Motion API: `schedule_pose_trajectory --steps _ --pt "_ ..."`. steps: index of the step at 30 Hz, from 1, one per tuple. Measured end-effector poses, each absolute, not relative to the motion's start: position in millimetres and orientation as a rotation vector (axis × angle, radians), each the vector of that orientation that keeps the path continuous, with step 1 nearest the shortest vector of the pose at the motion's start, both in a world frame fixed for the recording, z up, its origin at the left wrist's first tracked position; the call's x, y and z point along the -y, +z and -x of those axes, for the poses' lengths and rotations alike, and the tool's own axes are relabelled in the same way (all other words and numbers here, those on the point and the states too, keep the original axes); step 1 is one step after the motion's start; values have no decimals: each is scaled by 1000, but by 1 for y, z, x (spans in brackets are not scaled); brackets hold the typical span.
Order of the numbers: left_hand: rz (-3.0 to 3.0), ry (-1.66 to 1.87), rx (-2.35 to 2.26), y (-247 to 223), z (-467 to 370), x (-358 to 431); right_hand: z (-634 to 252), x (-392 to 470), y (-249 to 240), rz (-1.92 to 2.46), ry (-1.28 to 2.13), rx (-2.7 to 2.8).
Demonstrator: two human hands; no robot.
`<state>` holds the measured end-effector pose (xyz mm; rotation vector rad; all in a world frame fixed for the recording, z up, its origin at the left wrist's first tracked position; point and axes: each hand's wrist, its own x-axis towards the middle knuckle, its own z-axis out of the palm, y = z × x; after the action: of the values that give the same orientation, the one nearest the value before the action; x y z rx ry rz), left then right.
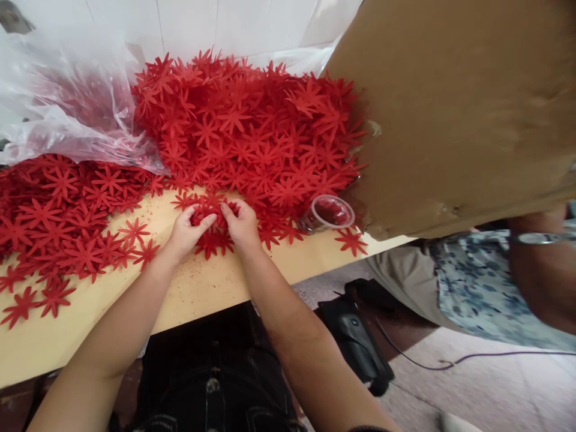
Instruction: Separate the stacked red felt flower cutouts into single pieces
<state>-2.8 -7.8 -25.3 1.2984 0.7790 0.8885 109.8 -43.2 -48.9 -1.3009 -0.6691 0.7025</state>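
Both of my hands meet over the table's middle, with red flower-shaped pieces between them. My left hand [191, 228] is closed on a red flower piece [206, 211], thumb pointing right. My right hand [242, 223] pinches at the red pieces from the other side, thumb and fingertips together; how many pieces they hold is hidden. Below the fingers more flower pieces [213, 243] lie on the wood. A large heap of the same red flowers [243, 132] rises just behind my hands, and a second heap [54, 210] spreads to the left.
A clear plastic cup [332, 213] lies tilted right of my hands. One flower [351, 241] is near the table edge. A big cardboard sheet [459, 114] stands on the right, a person's arm [540, 270] beside it. Clear plastic bag [90, 120] is at back left; a black speaker-like box [355, 342] is on the floor.
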Motion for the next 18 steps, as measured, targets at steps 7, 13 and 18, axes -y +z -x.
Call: schedule_pose_trajectory --steps 7,13,18 --pt "-1358 804 -783 -18 3 11 -110 44 -48 1303 657 613" --pt "-1365 874 -831 -23 -2 9 -105 45 -45 1250 774 721" --pt "-1341 942 -850 -29 -4 6 -106 45 -47 1174 953 697"
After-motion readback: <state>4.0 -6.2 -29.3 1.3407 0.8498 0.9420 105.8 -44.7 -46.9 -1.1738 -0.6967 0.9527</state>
